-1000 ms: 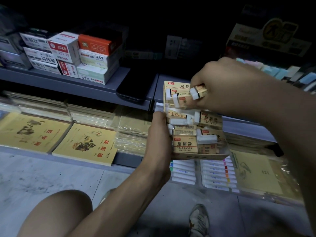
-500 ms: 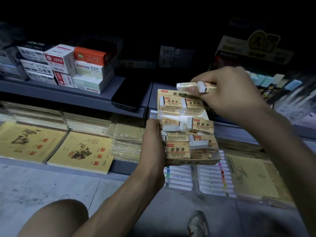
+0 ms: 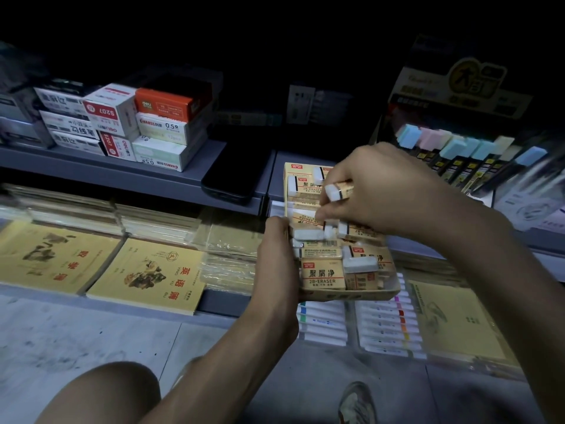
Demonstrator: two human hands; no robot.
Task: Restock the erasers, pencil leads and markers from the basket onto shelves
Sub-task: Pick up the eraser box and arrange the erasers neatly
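Head camera looks down at a shop shelf (image 3: 171, 179). The left hand (image 3: 276, 258) wraps its grip round the side of a small open box (image 3: 351, 293) full of erasers (image 3: 322, 275), keeping it level so none slide out. The right hand (image 3: 379, 194) has one eraser (image 3: 339, 191) tucked in its grip and its fingertips (image 3: 321, 214) press down on more in the box, likely to gather several at once. Behind the box, more erasers of the same kind stand on the shelf (image 3: 305, 182). Marker packs (image 3: 388, 325) lie below. No basket shows.
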